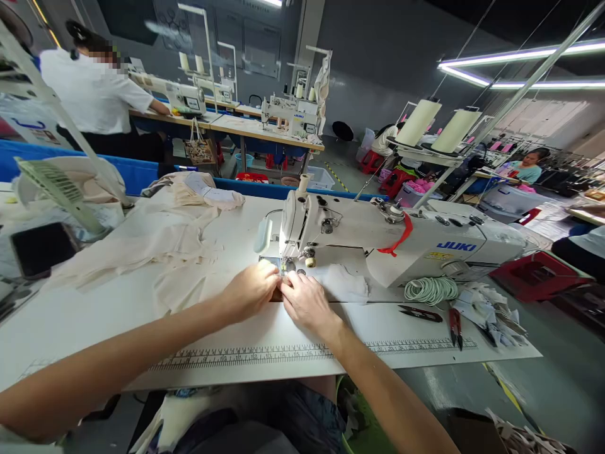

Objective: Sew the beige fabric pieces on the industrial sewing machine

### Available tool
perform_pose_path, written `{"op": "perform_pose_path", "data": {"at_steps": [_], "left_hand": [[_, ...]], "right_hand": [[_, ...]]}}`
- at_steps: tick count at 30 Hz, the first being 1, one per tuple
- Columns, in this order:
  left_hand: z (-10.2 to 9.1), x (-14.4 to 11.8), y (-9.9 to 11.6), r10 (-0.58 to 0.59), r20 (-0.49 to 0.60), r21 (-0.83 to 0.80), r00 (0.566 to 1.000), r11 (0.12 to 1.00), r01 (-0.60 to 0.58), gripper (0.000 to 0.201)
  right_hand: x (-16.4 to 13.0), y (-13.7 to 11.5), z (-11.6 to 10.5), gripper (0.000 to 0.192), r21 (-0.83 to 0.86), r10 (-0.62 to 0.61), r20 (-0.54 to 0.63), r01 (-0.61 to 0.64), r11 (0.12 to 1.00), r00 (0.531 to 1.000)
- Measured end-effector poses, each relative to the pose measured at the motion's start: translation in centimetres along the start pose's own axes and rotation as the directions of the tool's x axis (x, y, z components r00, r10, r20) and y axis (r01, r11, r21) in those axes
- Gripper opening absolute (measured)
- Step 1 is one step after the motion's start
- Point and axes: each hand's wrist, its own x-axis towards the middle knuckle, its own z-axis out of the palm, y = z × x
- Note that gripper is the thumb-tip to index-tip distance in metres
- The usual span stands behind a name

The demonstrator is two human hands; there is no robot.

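Both hands meet under the lit needle area of a white JUKI sewing machine [340, 221]. My left hand [253, 289], just left of the presser foot, has its fingers curled closed. Against it, in front of the foot, lies my right hand [306, 301], its fingers bent and pressed together at the tips. Whatever sits between the fingertips is hidden by the hands. Beige cloth pieces [142, 249] spread over the table left of my left hand. A white scrap of cloth [347, 282] rests on the machine bed, right of my right hand.
Right of the machine bed lie dark thread snips [420, 313], red-handled snips [455, 328], a coil of pale green cord [431, 290] and a pile of scraps [491, 312]. A green fan [61, 192] and a phone [43, 250] occupy the left. A ruler strip [265, 356] runs along the front.
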Motion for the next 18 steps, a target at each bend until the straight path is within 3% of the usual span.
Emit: {"op": "perform_pose_path", "data": {"at_steps": [6,18], "left_hand": [[1.4,-2.7,0.8,0.097,0.023,0.125,0.995,0.987,-0.099,0.025],[2.7,-0.8,-0.2,0.066,-0.007,0.184,0.998,0.981,-0.064,0.023]], "right_hand": [[-0.1,0.1,0.3,0.021,0.043,0.004,-0.033,-0.003,0.999,0.999],[-0.7,2.6,1.0,0.030,0.162,0.190,-0.192,-0.159,0.974,0.963]]}}
